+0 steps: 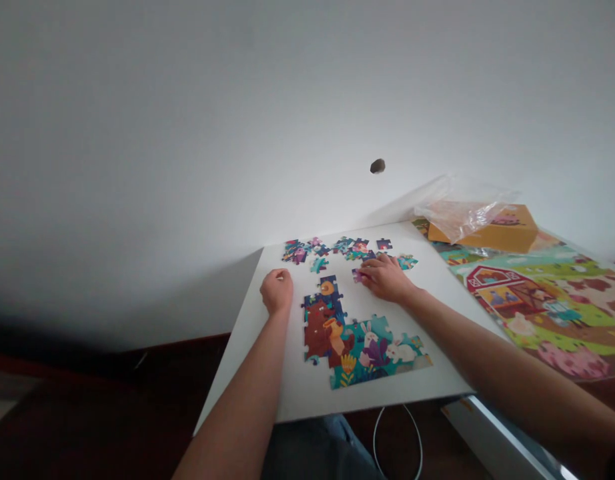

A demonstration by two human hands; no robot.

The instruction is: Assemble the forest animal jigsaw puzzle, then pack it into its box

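Note:
Near the left edge of the white tabletop, my left hand (276,291) is curled into a loose fist, and no object shows in it. My right hand (387,279) is over the table, its fingertips closed on a purple puzzle piece (358,275). Between my hands and closer to me lies a joined part of the jigsaw puzzle (355,350), with a brown bear, white rabbits and plants. Its upper left column rises towards the loose pieces. Several loose puzzle pieces (355,247) lie along the far side, some overlapping, and a few are partly covered by my right hand.
A white wall with a round hole (377,167) stands right behind the table (292,393). To the right are a colourful farm picture (552,307), a yellow box (520,233) and crumpled clear plastic (455,210). A white cable (420,443) hangs below the front edge.

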